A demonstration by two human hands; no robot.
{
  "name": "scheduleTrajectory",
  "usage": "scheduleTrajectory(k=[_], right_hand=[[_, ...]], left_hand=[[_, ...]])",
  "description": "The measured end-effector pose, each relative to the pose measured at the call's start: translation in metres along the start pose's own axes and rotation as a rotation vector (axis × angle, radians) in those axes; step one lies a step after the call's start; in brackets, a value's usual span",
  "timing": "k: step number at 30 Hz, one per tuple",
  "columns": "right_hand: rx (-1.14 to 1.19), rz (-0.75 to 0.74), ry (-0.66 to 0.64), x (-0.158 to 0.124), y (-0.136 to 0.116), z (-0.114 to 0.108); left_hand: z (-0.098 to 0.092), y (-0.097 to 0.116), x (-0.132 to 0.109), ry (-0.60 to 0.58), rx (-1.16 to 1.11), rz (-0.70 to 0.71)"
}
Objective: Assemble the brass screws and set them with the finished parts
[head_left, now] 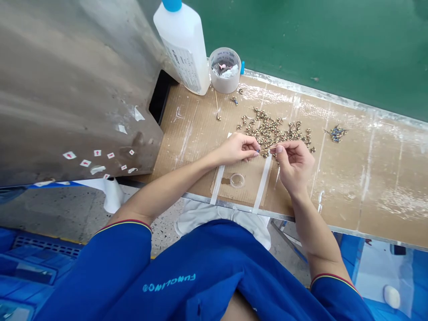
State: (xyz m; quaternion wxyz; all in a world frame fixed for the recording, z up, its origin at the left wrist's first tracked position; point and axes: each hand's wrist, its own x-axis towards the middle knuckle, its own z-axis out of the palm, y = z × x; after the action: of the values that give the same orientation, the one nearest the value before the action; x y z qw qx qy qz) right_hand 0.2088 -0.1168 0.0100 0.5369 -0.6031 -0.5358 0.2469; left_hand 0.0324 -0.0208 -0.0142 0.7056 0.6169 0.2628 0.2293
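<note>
"What are the hands doing?"

"The left hand [238, 149] and right hand [294, 165] are both nearly closed, their fingertips pinching a thin pin [272, 147] between them. Any finer detail is too small to tell."

"What's closest to them?"

"A loose heap of small brass rings [270, 131] lies just past the fingertips, and a smaller cluster of bluish parts [336, 133] sits well to the right."

"And nearer the person?"

"A clear round dish [237, 180] lies between two white tape strips [262, 182] on the cardboard-covered surface [368, 178]."

"Farther out?"

"A white bottle with a blue cap [182, 49] and a plastic tub [224, 70] of scraps stand at the back, beside a grey metal panel [67, 98]."
</note>
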Motion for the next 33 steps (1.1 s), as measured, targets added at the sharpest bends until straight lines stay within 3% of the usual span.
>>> scheduleTrajectory(k=[33], right_hand=[[-0.271,-0.21,-0.039,0.0014,0.0035,0.0021]], left_hand=[[0.0001,-0.0013,-0.0017,0.009,0.139,0.025]])
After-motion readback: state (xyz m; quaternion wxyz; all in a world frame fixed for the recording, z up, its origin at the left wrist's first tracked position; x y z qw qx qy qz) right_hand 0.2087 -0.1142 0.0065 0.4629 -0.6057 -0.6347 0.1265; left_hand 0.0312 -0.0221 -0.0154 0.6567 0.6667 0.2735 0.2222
